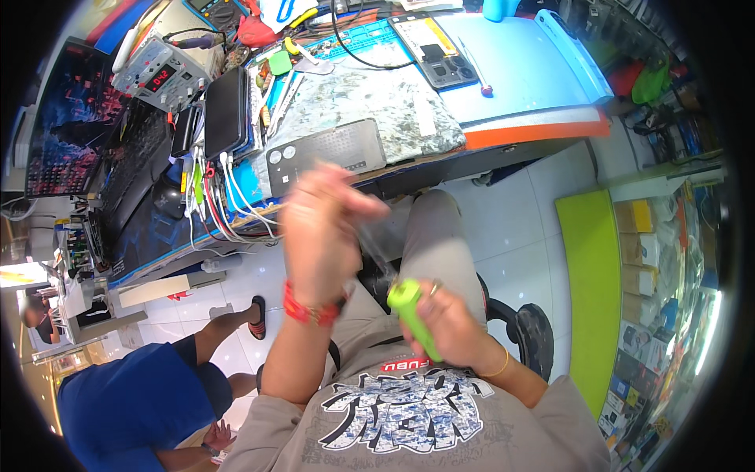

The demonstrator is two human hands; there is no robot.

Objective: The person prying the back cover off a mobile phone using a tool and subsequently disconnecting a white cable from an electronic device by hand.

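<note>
Above my lap, my right hand [454, 324] is wrapped round a bright green tool [414, 313]. A thin, blurred shaft seems to run from its top toward my left hand, and its exact kind is unclear. My left hand [324, 208] is raised in front of the desk edge, its fingers smeared by motion. Whether it holds the shaft's tip I cannot tell. Just beyond it, a grey phone back panel [346, 148] with camera rings lies at the desk's front edge. Farther back lies an opened phone [434, 53], with a thin screwdriver [477, 72] beside it.
On the left stand a power supply [163, 75], a dark phone [226, 112], bundled cables [211, 200] and a laptop [79, 130]. A blue mat [519, 71] covers the desk's right. A person in blue [145, 393] is at lower left. A green panel [586, 291] stands right.
</note>
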